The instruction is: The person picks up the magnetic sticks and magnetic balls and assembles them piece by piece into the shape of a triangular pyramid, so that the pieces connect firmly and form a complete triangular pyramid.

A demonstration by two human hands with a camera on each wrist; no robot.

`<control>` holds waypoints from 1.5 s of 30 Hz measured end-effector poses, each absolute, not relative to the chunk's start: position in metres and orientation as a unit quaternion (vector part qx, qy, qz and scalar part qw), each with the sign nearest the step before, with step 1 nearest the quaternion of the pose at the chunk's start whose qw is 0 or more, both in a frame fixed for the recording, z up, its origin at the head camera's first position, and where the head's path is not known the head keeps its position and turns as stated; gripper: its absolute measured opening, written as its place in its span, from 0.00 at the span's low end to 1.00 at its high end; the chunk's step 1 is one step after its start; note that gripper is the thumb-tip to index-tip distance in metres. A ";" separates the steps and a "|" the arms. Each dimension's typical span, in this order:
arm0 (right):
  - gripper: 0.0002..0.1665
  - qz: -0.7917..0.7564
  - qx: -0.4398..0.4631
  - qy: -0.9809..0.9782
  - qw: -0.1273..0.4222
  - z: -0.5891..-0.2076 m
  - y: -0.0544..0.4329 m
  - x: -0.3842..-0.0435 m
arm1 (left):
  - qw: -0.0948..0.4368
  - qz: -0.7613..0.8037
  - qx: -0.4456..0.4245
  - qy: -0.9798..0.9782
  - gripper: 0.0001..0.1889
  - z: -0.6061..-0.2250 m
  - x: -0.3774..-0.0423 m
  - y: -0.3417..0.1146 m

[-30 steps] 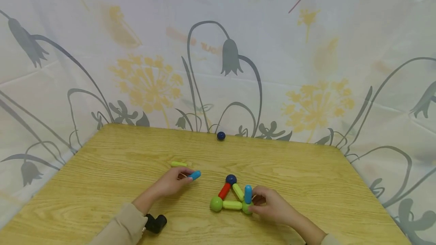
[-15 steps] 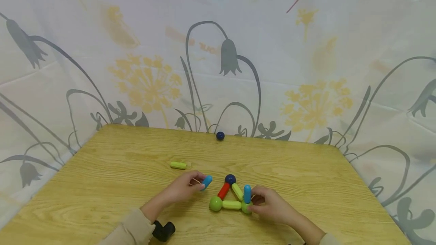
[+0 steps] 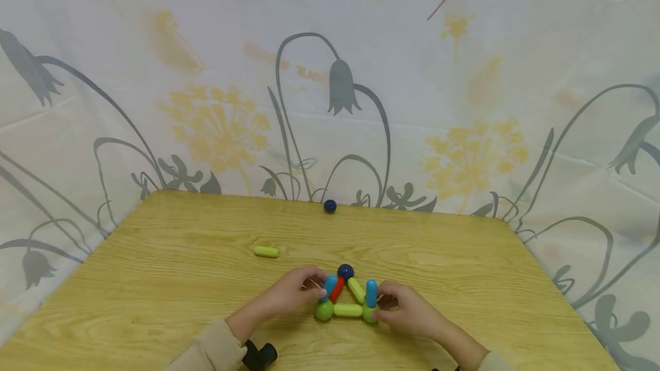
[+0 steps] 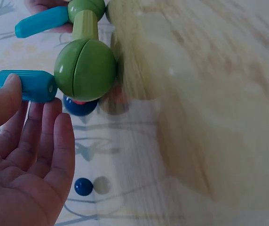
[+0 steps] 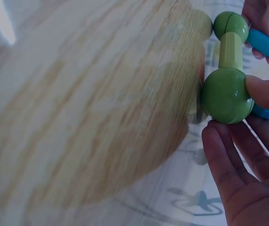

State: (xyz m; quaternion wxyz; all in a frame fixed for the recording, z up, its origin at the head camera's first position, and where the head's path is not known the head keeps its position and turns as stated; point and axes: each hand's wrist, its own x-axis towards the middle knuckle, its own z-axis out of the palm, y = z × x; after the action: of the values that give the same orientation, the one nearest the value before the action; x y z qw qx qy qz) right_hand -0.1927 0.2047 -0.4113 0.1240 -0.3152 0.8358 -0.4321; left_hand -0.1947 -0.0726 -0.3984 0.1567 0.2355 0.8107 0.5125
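On the wooden table lies a triangle of toy rods and balls: a dark blue ball (image 3: pixel 345 272) at the back, green balls at the two front corners, a red rod (image 3: pixel 337 289) and two yellow-green rods between them. My left hand (image 3: pixel 295 293) pinches a blue rod (image 4: pixel 33 85) between thumb and fingers, its end right at the left green ball (image 4: pixel 85 69). At the other front corner, a second blue rod (image 3: pixel 372 293) stands upright on the right green ball (image 5: pixel 226 95). My right hand (image 3: pixel 409 311) holds that ball with thumb and fingertips.
A loose yellow-green rod (image 3: pixel 266 251) lies left of the triangle. Another dark blue ball (image 3: pixel 330 206) rests by the table's (image 3: pixel 454 245) back edge. Behind hangs a flower-patterned cloth (image 3: pixel 232 27). A black device (image 3: pixel 260 355) is beside my left sleeve.
My left hand has moved right and toward me with the blue rod, bringing it from the space left of the triangle to the left green ball. My right hand stays at its corner.
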 end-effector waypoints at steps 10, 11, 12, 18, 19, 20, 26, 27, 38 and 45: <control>0.09 -0.435 -0.316 0.834 0.124 -0.410 0.204 -0.194 | 0.172 0.511 0.245 0.806 0.12 -0.400 -0.191 -0.068; 0.09 -0.434 -0.318 0.834 0.121 -0.410 0.204 -0.194 | 0.175 0.510 0.248 0.805 0.11 -0.400 -0.191 -0.067; 0.10 -0.432 -0.317 0.836 0.120 -0.409 0.204 -0.195 | 0.179 0.510 0.250 0.803 0.11 -0.400 -0.191 -0.067; 0.15 -0.400 -0.306 0.858 0.105 -0.408 0.206 -0.199 | 0.180 0.510 0.261 0.800 0.10 -0.400 -0.188 -0.065; 0.16 -0.394 -0.305 0.861 0.101 -0.408 0.206 -0.201 | 0.173 0.509 0.262 0.802 0.10 -0.400 -0.188 -0.066; 0.16 -0.387 -0.303 0.866 0.096 -0.408 0.206 -0.202 | 0.164 0.509 0.260 0.804 0.10 -0.400 -0.190 -0.068; 0.19 -0.383 -0.311 0.865 0.094 -0.407 0.208 -0.213 | 0.075 0.490 0.234 0.836 0.10 -0.401 -0.211 -0.096; 0.19 -0.385 -0.315 0.862 0.096 -0.407 0.208 -0.216 | 0.061 0.485 0.224 0.843 0.10 -0.400 -0.215 -0.102; 0.19 -0.393 -0.342 0.846 0.117 -0.409 0.201 -0.232 | 0.039 0.430 0.147 0.890 0.17 -0.403 -0.241 -0.155; 0.23 -0.384 -0.362 0.840 0.125 -0.413 0.199 -0.236 | 0.033 0.369 0.127 0.920 0.14 -0.400 -0.240 -0.156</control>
State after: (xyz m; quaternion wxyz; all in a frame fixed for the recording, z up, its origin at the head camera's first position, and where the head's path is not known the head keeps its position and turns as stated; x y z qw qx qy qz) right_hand -0.2360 0.1991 -0.4125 0.1251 -0.3616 0.8405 -0.3837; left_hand -0.2400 -0.1563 -0.4004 0.0327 0.1267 0.9201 0.3692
